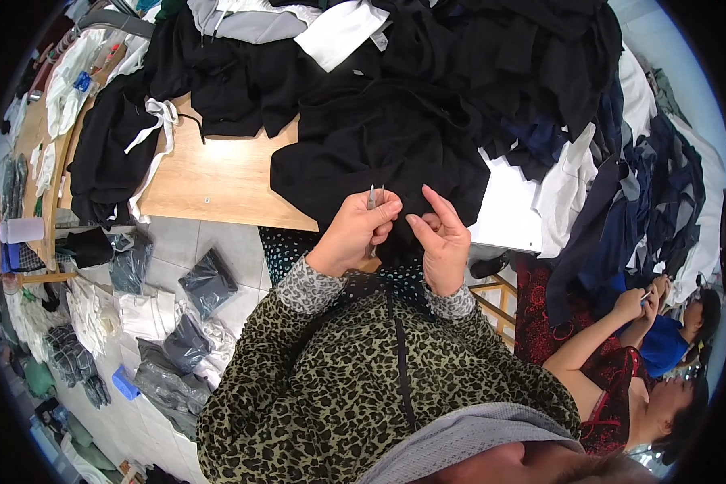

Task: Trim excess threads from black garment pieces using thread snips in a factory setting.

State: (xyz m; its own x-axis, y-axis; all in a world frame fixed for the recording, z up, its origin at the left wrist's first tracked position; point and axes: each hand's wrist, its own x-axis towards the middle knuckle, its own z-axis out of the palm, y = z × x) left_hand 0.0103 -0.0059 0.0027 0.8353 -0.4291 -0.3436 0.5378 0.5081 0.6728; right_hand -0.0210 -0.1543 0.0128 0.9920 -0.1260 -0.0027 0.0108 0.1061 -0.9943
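My left hand [353,228] is closed around a small pair of thread snips [372,198], whose two metal tips point up past my thumb. Beside it, my right hand [446,246] has its thumb and index finger spread apart, with the other fingers curled. I see nothing between those fingers; a fine thread would be too small to make out. Both hands are over the near edge of a black cloth garment [371,153], which lies bunched on the table and hangs over its front.
The wooden table [218,177] carries heaped black garments, a white cloth [343,36] and a black piece with a white drawstring at left. White and navy garments pile up at right. Bagged clothes [208,282] lie on the floor. Two people sit close by on the right.
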